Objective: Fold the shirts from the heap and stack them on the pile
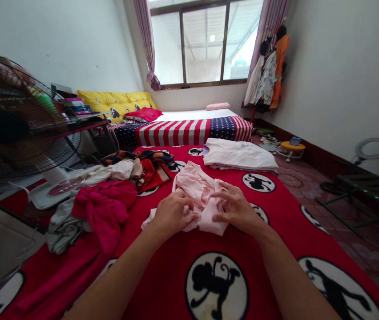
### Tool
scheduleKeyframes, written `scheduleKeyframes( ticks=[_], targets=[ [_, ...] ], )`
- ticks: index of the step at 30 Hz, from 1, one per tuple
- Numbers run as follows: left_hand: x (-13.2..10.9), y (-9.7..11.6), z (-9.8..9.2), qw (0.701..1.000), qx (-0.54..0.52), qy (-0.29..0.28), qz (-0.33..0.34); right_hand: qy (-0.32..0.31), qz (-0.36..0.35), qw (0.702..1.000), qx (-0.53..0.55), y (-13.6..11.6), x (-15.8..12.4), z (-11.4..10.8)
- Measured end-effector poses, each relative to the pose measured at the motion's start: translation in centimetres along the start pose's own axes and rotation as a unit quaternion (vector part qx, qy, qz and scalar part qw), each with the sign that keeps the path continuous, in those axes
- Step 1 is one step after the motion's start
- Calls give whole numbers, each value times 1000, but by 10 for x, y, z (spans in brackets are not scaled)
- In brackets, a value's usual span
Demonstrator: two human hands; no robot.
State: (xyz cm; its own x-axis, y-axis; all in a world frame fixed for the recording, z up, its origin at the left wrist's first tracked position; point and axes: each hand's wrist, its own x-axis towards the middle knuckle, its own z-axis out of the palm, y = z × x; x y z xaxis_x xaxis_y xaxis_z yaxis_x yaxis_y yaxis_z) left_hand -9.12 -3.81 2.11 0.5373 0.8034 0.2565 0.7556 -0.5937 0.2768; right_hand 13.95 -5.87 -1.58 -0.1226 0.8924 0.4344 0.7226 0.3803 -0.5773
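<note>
A red bedspread printed with black monkeys in white circles carries a crumpled pale pink cloth garment, a folded white garment, a rumpled magenta garment, a heap of grey-white cloth and a tangled red-and-navy patterned cloth

Light: daylight from the window, its panes glaring and nearly washed out. Room: bright, even; only a soft, faint shadow beneath the pink garment. Optics: wide-angle bowing toward the frame edges, the right wall leaning. Blur: the pedestal fan at far left, dark and soft.
</note>
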Motion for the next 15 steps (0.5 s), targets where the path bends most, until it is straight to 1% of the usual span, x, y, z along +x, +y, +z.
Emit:
scheduleKeyframes(
  ticks=[1, 2, 3, 4, 5, 6, 7, 8, 9, 10, 12, 13, 14, 15],
  targets=[
    [1, -3, 1, 1000, -5, -10, -2, -41, -19, 999, -9, -3, -1, 1],
    [3, -8, 1, 1000, -16, -17, -3, -65, -34, 997, -16, -4, -2, 3],
    [4, -12, 0, 999, -34, -17, -2, -70, -42, 997, -16, -5, -2, 4],
    [6, -16, -1, 998, -61, -9, -2, -59, -41, 997, -5, -5, -2, 6],
    [9, -21, -4, 995, -98, 9, -6, -31, -31, 999, 16, -4, -1, 6],
    [11, -26, -7, 989, -144, 39, -16, 16, -17, 999, 45, -4, 0, 6],
    [13, -30, -12, 976, -199, 80, -33, 77, 0, 994, 79, -3, 1, 4],
    [14, -36, -19, 955, -261, 129, -57, 152, 16, 982, 114, -2, 2, 1],
    [15, -41, -26, 924, -326, 182, -85, 235, 31, 960, 148, -1, 4, -4],
    [15, -47, -35, 882, -392, 235, -112, 319, 42, 929, 181, 0, 5, -9],
    [13, -59, -55, 779, -507, 334, -157, 464, 56, 846, 257, 5, 7, -21],
    [11, -65, -65, 727, -547, 377, -171, 516, 66, 798, 303, 8, 8, -26],
    [9, -70, -74, 684, -572, 416, -178, 553, 79, 752, 350, 13, 8, -31],
    [7, -73, -81, 652, -584, 448, -180, 575, 95, 713, 391, 17, 8, -35]
  ],
)
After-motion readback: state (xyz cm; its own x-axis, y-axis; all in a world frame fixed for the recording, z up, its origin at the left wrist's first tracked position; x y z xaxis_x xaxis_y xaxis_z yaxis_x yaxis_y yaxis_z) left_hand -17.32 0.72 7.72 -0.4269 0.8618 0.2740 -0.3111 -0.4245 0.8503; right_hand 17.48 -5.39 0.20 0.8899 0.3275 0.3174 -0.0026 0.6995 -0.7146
